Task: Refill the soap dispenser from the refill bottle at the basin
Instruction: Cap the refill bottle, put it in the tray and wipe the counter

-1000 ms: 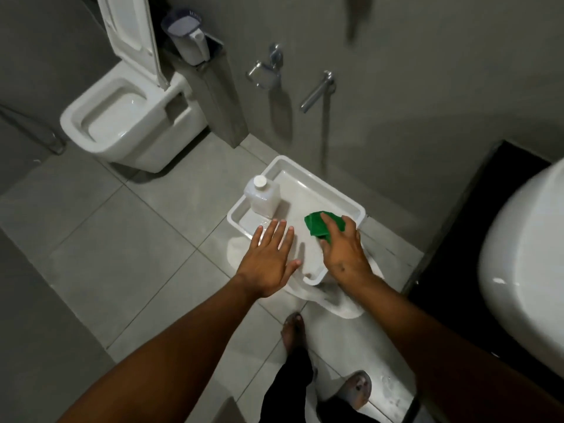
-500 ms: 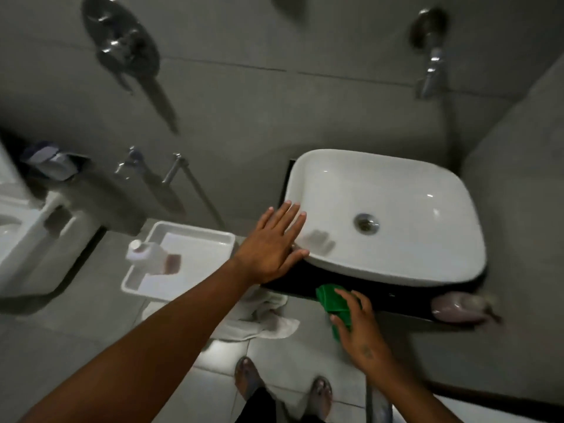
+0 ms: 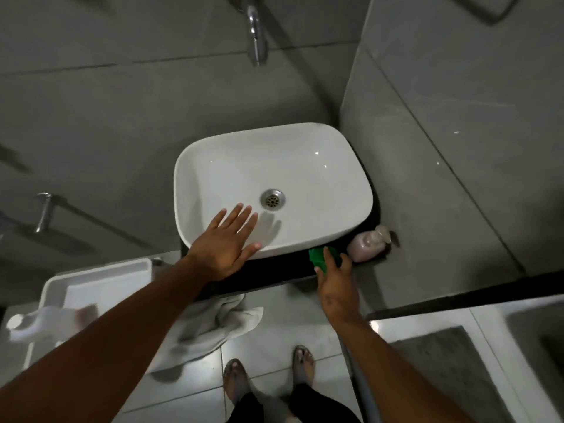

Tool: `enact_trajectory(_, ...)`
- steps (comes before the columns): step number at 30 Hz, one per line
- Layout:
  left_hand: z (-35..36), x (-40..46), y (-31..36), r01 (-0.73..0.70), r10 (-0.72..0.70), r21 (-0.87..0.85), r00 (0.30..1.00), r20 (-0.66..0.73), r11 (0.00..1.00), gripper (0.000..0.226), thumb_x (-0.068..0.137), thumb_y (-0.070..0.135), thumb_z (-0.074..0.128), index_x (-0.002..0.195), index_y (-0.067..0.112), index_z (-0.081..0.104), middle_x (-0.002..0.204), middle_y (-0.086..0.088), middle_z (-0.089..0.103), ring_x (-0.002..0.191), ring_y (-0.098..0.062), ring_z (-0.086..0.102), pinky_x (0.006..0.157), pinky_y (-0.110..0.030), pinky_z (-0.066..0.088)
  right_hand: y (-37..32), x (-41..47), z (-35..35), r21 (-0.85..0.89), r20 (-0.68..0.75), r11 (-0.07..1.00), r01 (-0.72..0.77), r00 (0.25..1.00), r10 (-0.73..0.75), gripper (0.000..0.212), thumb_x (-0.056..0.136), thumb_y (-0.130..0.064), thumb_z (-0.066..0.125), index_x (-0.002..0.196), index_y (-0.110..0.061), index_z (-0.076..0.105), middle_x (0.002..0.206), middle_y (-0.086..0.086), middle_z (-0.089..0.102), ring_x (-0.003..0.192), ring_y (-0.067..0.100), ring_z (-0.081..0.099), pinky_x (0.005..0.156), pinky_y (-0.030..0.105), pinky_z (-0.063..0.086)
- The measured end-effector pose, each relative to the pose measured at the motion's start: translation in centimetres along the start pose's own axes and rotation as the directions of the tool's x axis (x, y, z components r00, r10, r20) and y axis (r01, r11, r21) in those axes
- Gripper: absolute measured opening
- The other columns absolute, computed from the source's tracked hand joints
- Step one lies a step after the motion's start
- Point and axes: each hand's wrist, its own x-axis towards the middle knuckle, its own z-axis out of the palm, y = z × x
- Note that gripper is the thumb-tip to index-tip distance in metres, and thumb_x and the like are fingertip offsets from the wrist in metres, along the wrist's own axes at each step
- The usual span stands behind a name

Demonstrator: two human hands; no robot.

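Note:
A white basin [image 3: 320,166] sits on a black counter [image 3: 259,274]. The pink soap dispenser [image 3: 367,245] with a pump top stands on the counter at the basin's right corner, against the wall. My right hand [image 3: 334,276] grips a crumpled green cloth [image 3: 320,257] just left of the dispenser, at the counter's front. My left hand [image 3: 227,242], fingers straight and spread, hovers over the basin's front left rim. The white refill bottle [image 3: 33,325], blurred, lies in a white tray [image 3: 91,273] at the lower left.
A chrome tap [image 3: 254,35] juts from the grey wall above the basin. A white towel [image 3: 219,325] lies crumpled on the floor tiles under the counter. My feet [image 3: 268,370] stand in front. A grey wall closes the right side; a bar handle [image 3: 42,212] is at left.
The view swung right from the tray to the basin. My left hand moved up over the basin rim. My right hand carried the green cloth up to the counter beside the dispenser.

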Motion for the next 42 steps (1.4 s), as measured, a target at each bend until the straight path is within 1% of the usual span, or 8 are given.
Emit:
enact_trajectory(5, 0.4, 0.1, -0.5, -0.036, 0.036, -0.032, 0.999, -0.008, 0.999, 0.082, 0.102, 0.063, 0.003, 0.162, 0.010, 0.019, 0.170, -0.012, 0.018, 0.159, -0.026, 0.006, 0.128, -0.048, 0.011, -1.6, 0.8, 1.4, -0.150, -0.081, 0.988, -0.023, 0.997, 0.011, 0.043, 0.102, -0.036, 0.048, 0.143, -0.025, 0.052, 0.151, 0.014, 0.038, 0.121, 0.039, 0.043, 0.094, 0.042, 0.049)
enact_trajectory(10, 0.1, -0.1, -2.2, -0.128, 0.129, -0.040, 0.992, 0.010, 0.991, 0.082, 0.102, 0.062, 0.005, 0.163, 0.009, 0.016, 0.171, -0.011, 0.014, 0.159, -0.028, 0.002, 0.128, -0.050, 0.009, 0.0, -1.5, 2.0, -0.346, 0.053, 0.925, 0.159, 0.987, -0.150, 0.048, 0.102, -0.041, 0.046, 0.149, -0.031, 0.045, 0.152, 0.008, 0.042, 0.123, 0.034, 0.046, 0.100, 0.039, 0.047)
enact_trajectory(15, -0.8, -1.6, -6.1, -0.173, 0.172, 0.040, 0.985, 0.025, 0.984, 0.080, 0.102, 0.060, 0.012, 0.162, 0.009, 0.022, 0.169, -0.013, 0.021, 0.159, -0.032, 0.009, 0.127, -0.051, 0.014, -1.4, 0.3, 2.0, -0.283, -0.115, 0.959, 0.006, 0.992, -0.040, 0.043, 0.102, -0.037, 0.048, 0.142, -0.023, 0.054, 0.148, 0.009, 0.046, 0.118, 0.037, 0.046, 0.103, 0.040, 0.042)
enact_trajectory(20, -1.6, -1.6, -8.3, -0.248, 0.244, 0.057, 0.967, 0.070, 0.967, 0.081, 0.101, 0.062, 0.014, 0.161, 0.009, 0.024, 0.168, -0.015, 0.021, 0.158, -0.034, 0.011, 0.127, -0.052, 0.016, -2.7, -2.4, 4.2, -0.371, 0.047, 0.907, 0.199, 0.980, -0.195, 0.046, 0.099, -0.040, 0.052, 0.144, -0.029, 0.051, 0.147, 0.007, 0.049, 0.114, 0.036, 0.050, 0.098, 0.043, 0.044)
enact_trajectory(25, -1.8, -2.6, -10.8, -0.216, 0.214, 0.026, 0.975, 0.062, 0.976, 0.085, 0.100, 0.066, 0.011, 0.158, 0.009, 0.035, 0.165, -0.019, 0.028, 0.156, -0.040, 0.017, 0.125, -0.053, 0.019, -3.8, -2.9, 4.4, -0.341, -0.069, 0.938, 0.061, 0.994, -0.090, 0.044, 0.097, -0.040, 0.058, 0.139, -0.028, 0.058, 0.146, 0.006, 0.053, 0.114, 0.036, 0.049, 0.097, 0.044, 0.041)
enact_trajectory(29, -1.7, -2.3, -11.9, -0.271, 0.271, 0.000, 0.962, 0.043, 0.963, 0.083, 0.100, 0.067, 0.019, 0.158, 0.011, 0.036, 0.167, -0.019, 0.025, 0.157, -0.040, 0.014, 0.125, -0.055, 0.018, -8.3, -5.3, 7.5, -0.382, 0.070, 0.867, 0.319, 0.946, -0.317, 0.044, 0.095, -0.037, 0.062, 0.138, -0.025, 0.061, 0.142, 0.009, 0.057, 0.107, 0.037, 0.054, 0.094, 0.045, 0.045)
enact_trajectory(35, -0.9, -2.1, -13.6, -0.268, 0.267, -0.050, 0.963, -0.025, 0.962, 0.083, 0.097, 0.065, 0.035, 0.162, 0.014, 0.025, 0.169, -0.019, 0.017, 0.158, -0.038, 0.013, 0.123, -0.053, 0.020, -11.9, -6.4, 10.3, -0.345, 0.002, 0.912, 0.219, 0.972, -0.233, 0.042, 0.092, -0.037, 0.067, 0.133, -0.028, 0.065, 0.139, 0.007, 0.059, 0.106, 0.037, 0.053, 0.090, 0.045, 0.042)
enact_trajectory(42, -0.7, -1.9, -14.6, -0.283, 0.279, -0.066, 0.959, -0.056, 0.957, 0.085, 0.097, 0.065, 0.039, 0.163, 0.015, 0.021, 0.170, -0.019, 0.015, 0.158, -0.037, 0.010, 0.125, -0.054, 0.016, -16.5, -8.0, 14.6, -0.367, 0.235, 0.729, 0.578, 0.816, -0.529, 0.045, 0.092, -0.033, 0.063, 0.136, -0.035, 0.058, 0.142, 0.003, 0.057, 0.099, 0.032, 0.055, 0.080, 0.042, 0.043)
